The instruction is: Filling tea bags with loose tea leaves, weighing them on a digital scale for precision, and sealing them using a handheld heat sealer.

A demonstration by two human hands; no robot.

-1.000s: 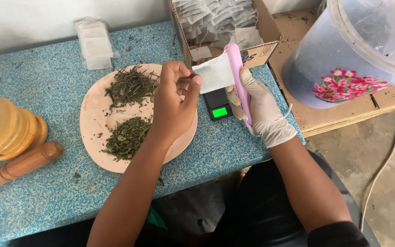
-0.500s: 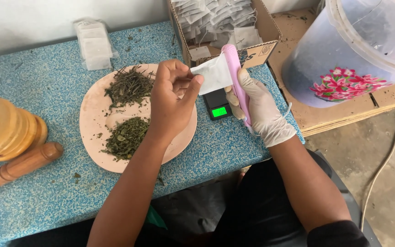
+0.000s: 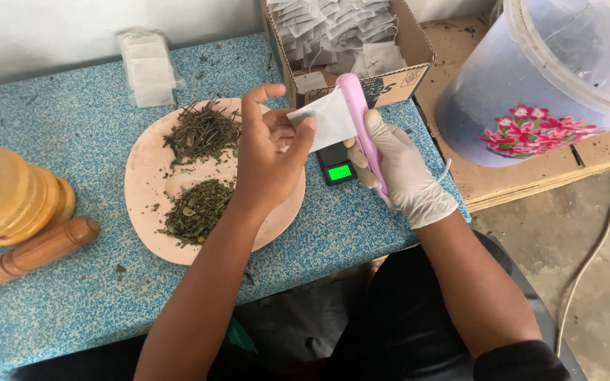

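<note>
I see the blue speckled worktop (image 3: 72, 141) spread across the view, with a clear plastic bucket (image 3: 531, 85) bearing a pink flower print off to the right on a cardboard sheet. At the far edge sits an open cardboard box (image 3: 390, 70) full of small white sachets. At the left edge are a wooden mortar (image 3: 8, 190) and its pestle (image 3: 30, 254). A pale pink plate (image 3: 142, 183) lies in the middle, carrying two heaps of dried green leaves (image 3: 195, 208).

Above the plate's right rim, my left hand (image 3: 266, 159) is bare and pinches a small white sachet (image 3: 330, 120) by its near-left corner, thumb against fingertips. My right hand (image 3: 404, 169), in a pale glove, is closed round a slim pink sealing tool (image 3: 361, 134). The tool's long axis runs away from me, leaning a little left, and its upper part lies along the sachet's right edge, touching it or clamped on it; I cannot tell which. So the sachet sits between the two hands, left hand at its left side and tool at its right, held in the air above a small black scale (image 3: 338, 169) with a lit green display. I judge both hands about equally close to the sachet.
</note>
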